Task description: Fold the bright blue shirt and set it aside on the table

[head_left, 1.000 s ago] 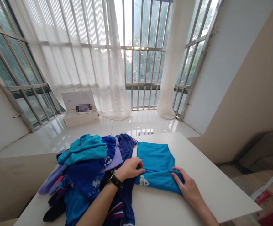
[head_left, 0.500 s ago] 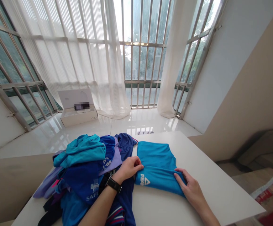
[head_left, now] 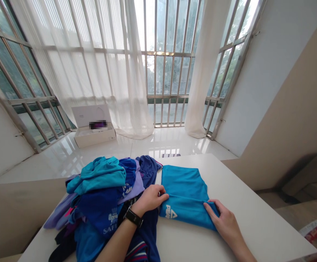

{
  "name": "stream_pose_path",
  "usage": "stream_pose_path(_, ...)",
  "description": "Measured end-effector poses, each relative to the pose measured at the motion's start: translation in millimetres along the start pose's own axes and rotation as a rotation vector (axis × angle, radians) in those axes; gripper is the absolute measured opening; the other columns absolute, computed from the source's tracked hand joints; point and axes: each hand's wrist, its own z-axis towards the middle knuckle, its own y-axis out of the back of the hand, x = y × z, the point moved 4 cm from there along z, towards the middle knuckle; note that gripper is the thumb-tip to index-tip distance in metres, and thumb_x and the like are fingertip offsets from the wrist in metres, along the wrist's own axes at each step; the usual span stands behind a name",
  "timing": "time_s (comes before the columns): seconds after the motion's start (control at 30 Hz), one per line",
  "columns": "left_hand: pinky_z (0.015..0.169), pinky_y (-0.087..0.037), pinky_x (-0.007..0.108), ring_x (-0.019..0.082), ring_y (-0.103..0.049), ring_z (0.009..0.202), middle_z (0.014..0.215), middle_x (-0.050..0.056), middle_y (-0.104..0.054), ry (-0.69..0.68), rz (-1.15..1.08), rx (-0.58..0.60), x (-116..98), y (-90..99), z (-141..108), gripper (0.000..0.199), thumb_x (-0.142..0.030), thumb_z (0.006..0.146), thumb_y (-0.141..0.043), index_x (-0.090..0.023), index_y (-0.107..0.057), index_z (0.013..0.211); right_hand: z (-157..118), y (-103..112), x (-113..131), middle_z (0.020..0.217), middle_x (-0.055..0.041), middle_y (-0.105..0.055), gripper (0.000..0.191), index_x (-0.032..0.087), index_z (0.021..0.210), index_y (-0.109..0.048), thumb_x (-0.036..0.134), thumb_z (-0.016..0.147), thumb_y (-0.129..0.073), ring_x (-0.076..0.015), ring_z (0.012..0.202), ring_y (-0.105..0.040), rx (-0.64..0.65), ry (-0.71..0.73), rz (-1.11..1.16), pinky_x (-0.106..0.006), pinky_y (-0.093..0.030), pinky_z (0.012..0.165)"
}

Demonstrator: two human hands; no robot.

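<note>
A bright blue shirt point(head_left: 184, 181) with a white logo lies partly folded on the white table point(head_left: 262, 218). Its near part is turned over, so a raised fold runs across it from left to right. My left hand point(head_left: 153, 199), with a black watch on the wrist, pinches the left end of that fold. At the other end my right hand point(head_left: 225, 220) grips the cloth between thumb and fingers. Beside the shirt, under my left forearm, spreads a heap of rumpled clothes point(head_left: 100, 176) in teal, navy and lilac.
Behind the table is a glossy white window ledge point(head_left: 142, 147). An open white box point(head_left: 95, 136) stands on it at the left, its contents blurred. Sheer curtains point(head_left: 114, 72) hang before barred windows. A cardboard box point(head_left: 308, 218) sits low at the right.
The fold across the blue shirt looks straighter and tauter between my hands, which keep their grip. The whole view has shifted slightly; the heap of clothes is otherwise unchanged.
</note>
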Motion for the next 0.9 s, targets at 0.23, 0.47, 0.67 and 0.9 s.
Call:
stream_pose_path(0.23,0.061,-0.041,0.024,0.017,-0.06,0.072,0.076,0.002,-0.067,0.005,-0.107,-0.034,2,-0.7,1,0.028,-0.043,0.09,-0.054,-0.018,-0.064,0.079,2,-1,-2,0.063,0.0006,-0.065,0.046,0.029,0.083,-0.064,0.071,0.078,-0.048,-0.0244,0.065,-0.063,0.001,0.009,-0.042,-0.033,-0.044,0.064)
stream_pose_path(0.47,0.065,-0.046,0.025,0.018,-0.064,0.074,0.082,0.003,-0.069,-0.002,-0.151,-0.107,3,-1.0,0,0.021,-0.038,0.087,-0.058,-0.019,-0.066,0.083,2,2,-1,0.063,-0.0007,-0.066,0.045,0.029,0.079,-0.063,0.072,0.079,-0.048,-0.0239,0.061,-0.064,0.002,0.064,-0.086,-0.033,-0.047,0.061)
stream_pose_path(0.67,0.063,-0.045,0.025,0.017,-0.063,0.07,0.08,0.002,-0.069,0.028,-0.132,-0.147,5,-4.3,0,0.016,-0.034,0.088,-0.058,-0.02,-0.066,0.09,2,0,-13,0.077,-0.003,-0.073,0.044,0.029,0.087,-0.063,0.069,0.082,-0.044,-0.0251,0.071,-0.069,-0.029,0.029,-0.114,-0.033,-0.049,0.062)
stream_pose_path(0.9,0.07,-0.047,0.027,0.02,-0.064,0.081,0.09,0.004,-0.069,0.018,0.093,-0.145,-5,-1.6,-4,0.009,-0.022,0.087,-0.058,-0.02,-0.064,0.092,7,-5,-22,0.084,-0.0042,-0.076,0.046,0.03,0.091,-0.063,0.071,0.081,-0.043,-0.0267,0.076,-0.071,0.072,0.014,-0.241,-0.033,-0.049,0.059)
